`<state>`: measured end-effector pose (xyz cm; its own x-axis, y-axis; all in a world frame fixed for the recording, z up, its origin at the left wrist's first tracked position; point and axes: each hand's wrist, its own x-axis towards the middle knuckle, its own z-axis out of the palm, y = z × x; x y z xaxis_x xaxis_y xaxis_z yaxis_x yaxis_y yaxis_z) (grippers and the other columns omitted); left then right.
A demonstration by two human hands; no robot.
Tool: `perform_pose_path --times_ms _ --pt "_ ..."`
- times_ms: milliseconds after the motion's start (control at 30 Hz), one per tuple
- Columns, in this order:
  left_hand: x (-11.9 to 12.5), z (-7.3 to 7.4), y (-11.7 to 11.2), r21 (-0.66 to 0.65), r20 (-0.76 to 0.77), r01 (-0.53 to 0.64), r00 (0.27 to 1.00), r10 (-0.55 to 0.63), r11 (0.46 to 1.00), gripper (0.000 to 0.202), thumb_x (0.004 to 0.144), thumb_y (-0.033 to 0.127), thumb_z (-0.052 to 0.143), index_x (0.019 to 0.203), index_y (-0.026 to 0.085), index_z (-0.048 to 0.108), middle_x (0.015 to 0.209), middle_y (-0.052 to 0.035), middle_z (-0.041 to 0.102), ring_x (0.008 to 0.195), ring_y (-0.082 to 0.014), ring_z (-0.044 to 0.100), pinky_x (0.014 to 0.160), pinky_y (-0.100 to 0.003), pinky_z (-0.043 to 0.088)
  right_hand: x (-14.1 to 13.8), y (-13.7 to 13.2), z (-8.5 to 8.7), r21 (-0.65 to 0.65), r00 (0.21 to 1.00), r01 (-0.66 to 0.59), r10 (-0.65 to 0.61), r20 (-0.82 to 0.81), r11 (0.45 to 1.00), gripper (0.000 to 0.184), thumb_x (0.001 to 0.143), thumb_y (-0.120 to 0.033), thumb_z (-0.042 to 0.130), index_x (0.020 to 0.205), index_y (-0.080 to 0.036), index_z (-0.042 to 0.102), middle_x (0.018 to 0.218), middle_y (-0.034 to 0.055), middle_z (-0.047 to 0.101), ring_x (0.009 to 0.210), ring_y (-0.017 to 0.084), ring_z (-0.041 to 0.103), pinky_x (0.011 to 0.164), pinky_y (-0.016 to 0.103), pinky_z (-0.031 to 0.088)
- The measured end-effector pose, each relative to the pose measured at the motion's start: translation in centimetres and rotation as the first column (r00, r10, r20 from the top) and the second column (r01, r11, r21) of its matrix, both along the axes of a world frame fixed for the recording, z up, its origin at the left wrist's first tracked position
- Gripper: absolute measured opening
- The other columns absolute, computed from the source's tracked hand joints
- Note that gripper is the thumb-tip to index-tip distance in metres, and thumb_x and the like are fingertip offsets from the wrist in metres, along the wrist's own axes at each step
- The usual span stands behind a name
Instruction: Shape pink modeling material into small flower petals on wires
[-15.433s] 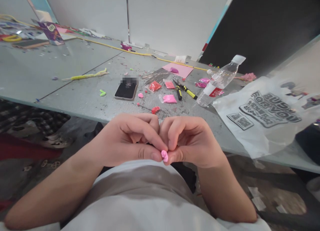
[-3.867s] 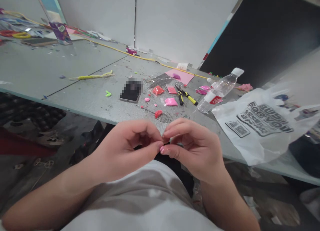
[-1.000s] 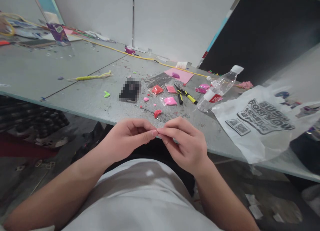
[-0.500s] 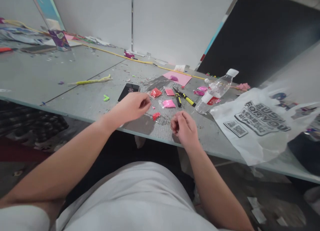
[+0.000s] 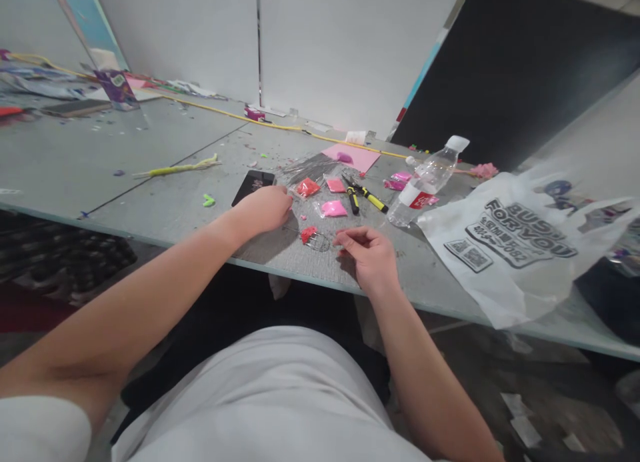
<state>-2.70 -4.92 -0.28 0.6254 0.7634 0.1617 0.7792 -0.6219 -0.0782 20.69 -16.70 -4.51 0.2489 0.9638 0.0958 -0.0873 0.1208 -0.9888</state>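
Observation:
My left hand (image 5: 265, 209) rests on the grey table (image 5: 150, 209) with its fingers curled under, just right of a black phone (image 5: 251, 183). What is inside the fingers is hidden. My right hand (image 5: 367, 252) lies near the table's front edge, fingertips pressed together and pointing left. It is a little right of a red clay bit on thin wire (image 5: 309, 234). I cannot make out whether the pinch holds anything. Small bags of pink clay (image 5: 333, 209) and red clay (image 5: 307, 187) lie just beyond both hands.
Yellow-handled cutters (image 5: 360, 197), a tilted water bottle (image 5: 425, 181) and a pink sheet (image 5: 351, 157) lie further back. A printed white plastic bag (image 5: 520, 249) covers the table's right. A green bit (image 5: 207, 200) and a yellow-green stem (image 5: 175, 169) lie at left.
Both hands left my lap, where they pinched a small pink piece together, and moved apart onto the table. The left went beside the phone, the right beside the red clay bit.

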Motion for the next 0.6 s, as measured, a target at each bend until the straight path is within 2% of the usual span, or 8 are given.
perform_pose_path --times_ms 100,233,300,433,533,600 --pt "0.1 0.0 0.0 0.008 0.007 -0.009 1.0 0.009 1.0 0.034 0.102 0.028 0.052 0.097 0.009 0.079 0.105 -0.0183 0.072 0.093 -0.0265 0.069 0.087 -0.035 0.047 0.1 -0.1 -0.2 0.053 0.999 0.023 -0.021 -0.027 0.998 0.035 0.062 -0.038 0.101 0.07 -0.019 0.073 0.1 0.0076 0.082 0.069 0.013 0.069 0.062 0.029 0.059" --pt "0.3 -0.1 0.3 0.018 0.048 -0.057 0.997 0.056 0.998 0.034 0.101 0.029 0.052 0.097 0.011 0.081 0.1 -0.0169 0.075 0.097 -0.0289 0.069 0.087 -0.037 0.048 0.2 0.0 -0.8 0.149 0.996 0.066 -0.057 -0.065 0.987 0.038 0.058 -0.033 0.104 0.061 -0.02 0.068 0.082 0.0032 0.079 0.077 0.017 0.071 0.069 0.03 0.059" --pt "0.3 -0.1 0.4 0.018 0.063 -0.083 0.995 0.082 0.996 0.032 0.099 0.028 0.054 0.096 0.012 0.081 0.098 -0.0158 0.077 0.096 -0.0286 0.07 0.088 -0.037 0.049 0.2 0.1 -1.0 0.172 0.994 0.083 -0.07 -0.084 0.982 0.038 0.057 -0.032 0.104 0.063 -0.02 0.069 0.075 0.001 0.076 0.073 0.015 0.069 0.07 0.029 0.058" --pt "0.2 -0.3 0.4 0.025 0.077 -0.089 0.993 0.087 0.996 0.032 0.1 0.03 0.055 0.1 0.011 0.081 0.1 -0.0174 0.077 0.099 -0.0302 0.071 0.091 -0.038 0.05 0.2 0.1 -1.0 0.166 0.988 0.124 -0.107 -0.112 0.978 0.037 0.059 -0.03 0.104 0.073 -0.02 0.071 0.064 -0.0041 0.071 0.057 0.01 0.062 0.059 0.025 0.051" --pt "0.2 -0.5 0.1 0.027 0.083 -0.081 0.993 0.079 0.996 0.032 0.101 0.028 0.054 0.11 0.01 0.079 0.103 -0.0177 0.077 0.103 -0.0312 0.071 0.093 -0.039 0.051 0.3 0.2 -1.1 0.163 0.986 0.131 -0.111 -0.122 0.978 0.034 0.064 -0.031 0.101 0.08 -0.02 0.073 0.068 -0.0027 0.075 0.061 0.013 0.068 0.061 0.026 0.054" --pt "0.4 -0.6 -0.4 0.02 0.092 -0.087 0.992 0.085 0.996 0.031 0.101 0.025 0.053 0.109 0.01 0.078 0.104 -0.0182 0.076 0.104 -0.0319 0.072 0.093 -0.04 0.052 0.4 0.4 -1.3 0.148 0.991 0.118 -0.107 -0.084 0.982 0.03 0.072 -0.037 0.096 0.088 -0.02 0.078 0.076 0.0008 0.079 0.066 0.015 0.073 0.066 0.029 0.059"
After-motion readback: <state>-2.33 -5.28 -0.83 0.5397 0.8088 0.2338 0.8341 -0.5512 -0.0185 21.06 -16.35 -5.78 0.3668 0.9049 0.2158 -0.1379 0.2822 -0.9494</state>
